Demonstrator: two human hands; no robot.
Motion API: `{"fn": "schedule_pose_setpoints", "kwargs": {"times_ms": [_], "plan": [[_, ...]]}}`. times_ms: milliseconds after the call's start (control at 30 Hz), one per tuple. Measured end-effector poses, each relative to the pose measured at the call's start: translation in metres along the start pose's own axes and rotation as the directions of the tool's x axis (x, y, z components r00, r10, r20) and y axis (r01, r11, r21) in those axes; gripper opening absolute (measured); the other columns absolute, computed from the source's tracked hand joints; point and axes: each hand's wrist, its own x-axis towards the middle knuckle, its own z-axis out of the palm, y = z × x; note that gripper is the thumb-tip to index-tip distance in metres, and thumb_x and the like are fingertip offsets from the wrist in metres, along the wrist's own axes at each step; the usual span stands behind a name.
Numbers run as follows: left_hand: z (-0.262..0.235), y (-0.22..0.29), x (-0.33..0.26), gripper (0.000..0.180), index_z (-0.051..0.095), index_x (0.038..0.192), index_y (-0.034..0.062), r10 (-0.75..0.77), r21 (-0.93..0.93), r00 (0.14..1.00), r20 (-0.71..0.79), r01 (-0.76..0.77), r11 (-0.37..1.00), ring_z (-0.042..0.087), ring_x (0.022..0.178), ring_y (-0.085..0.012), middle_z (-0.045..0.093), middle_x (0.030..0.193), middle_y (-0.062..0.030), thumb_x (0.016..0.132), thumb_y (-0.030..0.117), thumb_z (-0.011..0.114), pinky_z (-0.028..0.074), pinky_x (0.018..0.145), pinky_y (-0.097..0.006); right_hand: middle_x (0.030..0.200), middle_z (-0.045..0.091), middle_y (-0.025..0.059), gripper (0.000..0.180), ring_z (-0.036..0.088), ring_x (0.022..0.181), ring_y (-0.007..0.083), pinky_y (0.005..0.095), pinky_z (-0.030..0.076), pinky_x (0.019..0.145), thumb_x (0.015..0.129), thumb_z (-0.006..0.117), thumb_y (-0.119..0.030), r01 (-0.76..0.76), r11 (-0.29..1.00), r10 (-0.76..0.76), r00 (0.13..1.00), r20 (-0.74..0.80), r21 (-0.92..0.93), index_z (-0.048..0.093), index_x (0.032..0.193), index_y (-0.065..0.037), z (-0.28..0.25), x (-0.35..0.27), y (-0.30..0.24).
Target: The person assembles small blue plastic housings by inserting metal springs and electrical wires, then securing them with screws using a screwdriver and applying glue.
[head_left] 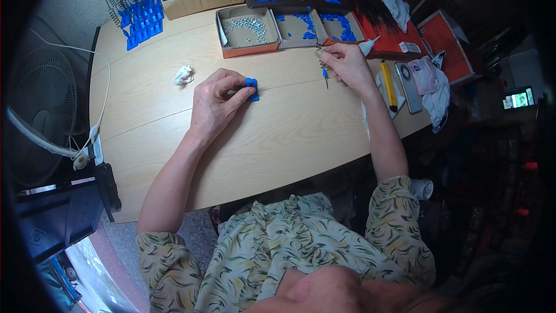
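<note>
My left hand pinches a small blue plastic block against the tabletop, thumb and fingertips on its upper end. To the right, just above the table, my right hand grips a dark coil spring between thumb and fingers. A small blue piece with a thin pointed wire hangs below that spring. Past my left hand lies a crumpled white wad. A white glue bottle with a narrow tip is beside my right hand, partly hidden by it.
Several blue bases with upright springs stand far left. Behind my hands are an open carton of blue parts, a box of small metal pieces and small-part trays. A yellow cutter and phone lie right; a fan stands left.
</note>
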Motion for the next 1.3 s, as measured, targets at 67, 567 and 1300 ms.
{"fn": "schedule_pose_setpoints", "kwargs": {"times_ms": [67,567,1300], "plan": [[0.001,0.001,0.001,0.015,0.078,0.099,0.0007,-0.006,-0.01,1.0,0.004,0.006,1.0,0.073,0.078,-0.0151,0.074,0.099,-0.0075,0.088,0.012,0.081,0.062,0.071,-0.028,0.075,0.068,0.0015,0.024,0.059,0.058,0.0031,0.0192,0.045,0.05,0.097,0.074,-0.02,-0.018,1.0,0.018,0.998,0.062,-0.011,0.072,0.104,0.003,-0.002,0.004,0.001],[-0.004,0.0,0.002,0.012,0.08,0.099,0.0028,-0.045,0.008,0.998,0.039,0.045,0.999,0.071,0.082,-0.0128,0.073,0.101,-0.0065,0.089,0.01,0.08,0.061,0.069,-0.026,0.09,0.071,0.0092,0.028,0.072,0.072,0.0144,0.0224,0.06,0.06,0.103,0.066,-0.021,-0.149,0.703,-0.076,0.957,0.281,0.695,0.066,0.116,0.003,0.021,-0.007,-0.022],[-0.003,0.0,0.003,0.015,0.077,0.093,0.0022,-0.04,-0.057,0.999,-0.008,0.04,0.998,0.074,0.076,-0.0222,0.071,0.093,-0.0095,0.084,0.013,0.083,0.06,0.066,-0.034,0.095,0.074,0.0113,0.017,0.074,0.087,0.0191,0.031,0.058,0.076,0.095,0.072,-0.004,0.675,0.722,-0.645,0.737,-0.202,0.156,0.067,0.109,0.003,0.09,-0.042,-0.077]]}}
